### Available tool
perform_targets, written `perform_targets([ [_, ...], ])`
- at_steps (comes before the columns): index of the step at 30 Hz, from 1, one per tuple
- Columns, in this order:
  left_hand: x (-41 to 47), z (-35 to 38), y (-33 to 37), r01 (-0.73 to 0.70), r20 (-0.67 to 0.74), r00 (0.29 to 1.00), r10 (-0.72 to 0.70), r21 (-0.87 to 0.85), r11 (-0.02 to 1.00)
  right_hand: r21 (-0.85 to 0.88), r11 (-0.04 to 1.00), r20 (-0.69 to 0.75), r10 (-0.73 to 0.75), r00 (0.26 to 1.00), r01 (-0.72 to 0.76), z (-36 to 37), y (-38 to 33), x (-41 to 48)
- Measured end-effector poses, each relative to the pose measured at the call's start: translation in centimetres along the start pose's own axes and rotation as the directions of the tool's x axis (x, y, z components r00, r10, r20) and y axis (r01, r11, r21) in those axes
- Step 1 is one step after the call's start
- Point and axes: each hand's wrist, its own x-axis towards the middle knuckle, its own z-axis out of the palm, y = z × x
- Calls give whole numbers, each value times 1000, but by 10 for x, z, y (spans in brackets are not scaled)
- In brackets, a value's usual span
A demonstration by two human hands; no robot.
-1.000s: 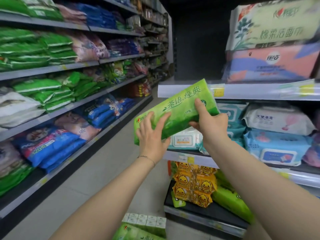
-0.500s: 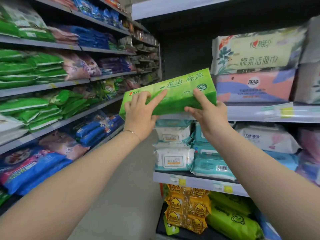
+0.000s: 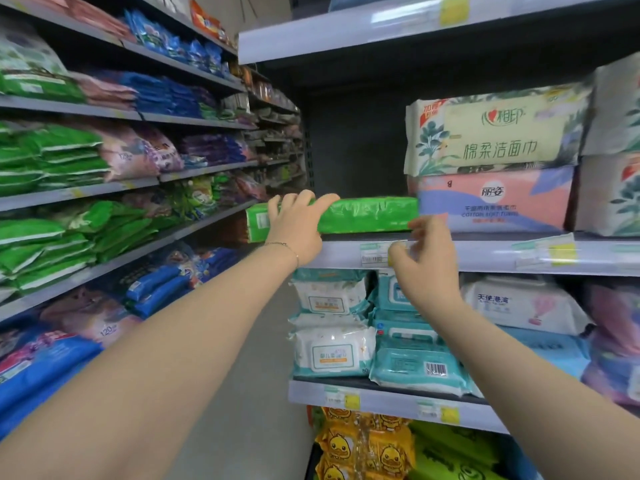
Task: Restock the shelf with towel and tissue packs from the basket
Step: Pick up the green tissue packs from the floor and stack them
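Seating green tissue pack (image 3: 367, 216) on shelf (image 3: 485, 254) left of pink pack (image 3: 495, 202), with left hand (image 3: 294, 226) curled over it and right hand (image 3: 426, 265) loose, empty; next, probably pushing it farther in.

Shop aisle, stocked shelves (image 3: 485, 252) with price tags (image 3: 375, 252), packaged wipes (image 3: 332, 351)

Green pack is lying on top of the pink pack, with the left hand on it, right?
Not quite. In the head view the green pack lies on the shelf beside the pink pack, not on top. The left hand is on it.
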Motion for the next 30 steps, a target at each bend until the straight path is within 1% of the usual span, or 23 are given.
perform_targets([
  [1,2,0,0,1,27,1000,-1,-17,1000,-150,973,29,-172,985,175,0,3,1],
  [2,4,0,-1,1,52,999,1,-37,999,-274,910,88,-299,950,312,1,5,3],
  [3,6,-1,-2,-1,72,997,6,-58,998,-364,841,154,-370,916,400,4,8,6],
  [4,8,-1,-3,-3,90,996,10,-79,997,-427,782,223,-396,891,454,7,9,8],
  [5,10,-2,-3,-1,107,994,12,-102,995,-472,738,287,-388,876,482,10,11,10],
  [7,16,-1,-4,17,132,991,3,-148,989,-530,689,382,-327,864,495,16,8,13],
  [9,22,3,-4,32,164,986,-1,-188,982,-569,666,415,-274,868,482,21,8,14],
  [11,27,11,-5,28,212,977,20,-221,975,-597,659,425,-224,877,458,24,9,16],
  [13,30,18,-6,17,264,963,45,-229,973,-614,655,414,-209,886,441,25,11,15],
  [16,30,21,-6,-1,292,955,48,-158,987,-621,649,412,-206,887,439,27,13,14],
  [17,28,20,-6,-8,280,959,45,-130,991,-626,637,420,-211,883,450,27,13,14],
  [19,20,18,-6,-26,208,977,48,-108,994,-632,618,437,-215,873,468,26,12,14],
  [23,-8,9,1,-91,65,992,110,-247,965,-613,642,430,-217,877,460,24,3,8],
  [25,-27,5,5,-128,18,990,136,-246,961,-589,655,416,-256,872,473,25,0,0],
  [27,-49,4,8,-140,5,989,146,-243,960,-561,657,408,-309,859,503,27,1,-12],
  [30,-83,13,9,-127,30,990,139,-257,958,-539,631,430,-364,827,558,32,7,-37],
])
